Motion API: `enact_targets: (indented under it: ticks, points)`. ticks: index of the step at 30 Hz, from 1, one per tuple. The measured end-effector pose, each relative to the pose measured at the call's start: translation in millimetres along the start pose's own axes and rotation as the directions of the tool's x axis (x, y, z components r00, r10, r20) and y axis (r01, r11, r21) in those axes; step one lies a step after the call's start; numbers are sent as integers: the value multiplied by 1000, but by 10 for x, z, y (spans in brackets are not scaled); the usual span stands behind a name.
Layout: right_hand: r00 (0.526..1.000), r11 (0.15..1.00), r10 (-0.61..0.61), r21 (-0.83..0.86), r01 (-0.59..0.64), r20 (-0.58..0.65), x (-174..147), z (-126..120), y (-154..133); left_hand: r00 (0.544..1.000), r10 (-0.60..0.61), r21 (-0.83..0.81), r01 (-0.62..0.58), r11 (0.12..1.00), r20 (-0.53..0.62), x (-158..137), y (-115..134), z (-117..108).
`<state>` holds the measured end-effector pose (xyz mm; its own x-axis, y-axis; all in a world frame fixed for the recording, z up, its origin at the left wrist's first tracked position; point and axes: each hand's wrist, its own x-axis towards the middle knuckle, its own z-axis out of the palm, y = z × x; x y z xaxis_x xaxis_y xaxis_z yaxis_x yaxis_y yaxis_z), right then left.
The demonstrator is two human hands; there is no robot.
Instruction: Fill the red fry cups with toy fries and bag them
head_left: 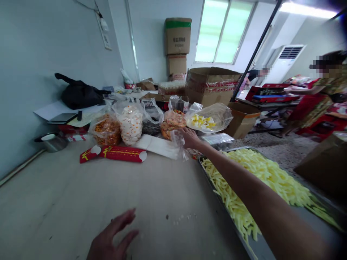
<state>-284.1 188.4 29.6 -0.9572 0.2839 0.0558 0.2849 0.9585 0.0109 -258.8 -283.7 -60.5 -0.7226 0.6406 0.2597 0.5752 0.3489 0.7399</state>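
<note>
My right hand (188, 138) stretches across to the back of the table, its fingers closed on a crumpled clear plastic bag (178, 145). Beside that bag lies a flat white stack of thin sleeves or bags (158, 146). Just behind the hand stands a bag of orange-brown pieces (172, 124), and a clear bag of yellow and white pieces (203, 121) sits to its right. Low in the view, my left hand (114, 234) hovers over the table (151, 202), thumb and fingers apart with nothing between them. Nested red fry cartons (123, 154) lie left of the white stack.
A metal tray (230, 225) of pale yellow fry-shaped strips (265, 173) lies under my right forearm. More filled bags (131, 124) line the table's back, with a metal cup (54, 142) at left. Cardboard boxes (211, 85) stand behind. A person (322, 90) works at far right.
</note>
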Motion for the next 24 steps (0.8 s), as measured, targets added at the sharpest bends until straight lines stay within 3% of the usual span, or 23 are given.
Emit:
enact_targets:
  ticks: [1, 3, 5, 7, 10, 14, 17, 19, 20, 22, 24]
  points:
    - [999, 999, -24, 31, 26, -46, -51, -75, -187, 981, -189, -160, 180, 971, -45, 126, 94, 53]
    - [986, 979, -114, 154, 133, -125, -199, -198, -684, 898, -426, -484, 327, 811, -107, 397, 321, 121]
    - [954, 904, -246, 314, 290, -171, -419, -253, -1293, 858, -500, -730, 265, 629, -120, 597, 526, 92]
    - [914, 807, -366, 429, 406, -176, -682, -221, -1907, 874, -481, -866, 189, 464, -67, 641, 621, -48]
    - [933, 746, -341, 571, 342, -114, -994, -39, -2679, 850, -500, -911, 62, 407, -166, 376, 522, -375]
    - [951, 796, -308, 541, 271, -24, -1156, 178, -3515, 786, -599, -956, 32, 291, -156, -275, 210, -780]
    - [941, 753, -336, 592, 288, -30, -1251, 201, -4109, 699, -693, -963, 21, 268, -177, -661, -5, -1062]
    - [938, 627, -345, 740, 244, -17, -1324, 194, -4493, 633, -739, -953, 8, 303, -230, -833, -141, -1276]
    - [938, 526, -345, 830, 188, 6, -1356, 194, -4675, 610, -752, -947, 9, 321, -249, -901, -214, -1395]
    - [931, 282, -349, 959, 0, 103, -1397, 212, -4999, 589, -762, -936, 27, 352, -269, -1023, -390, -1665]
    - [903, 69, -368, 975, -213, 223, -1394, 250, -5232, 581, -769, -927, 62, 370, -268, -1137, -625, -1990]
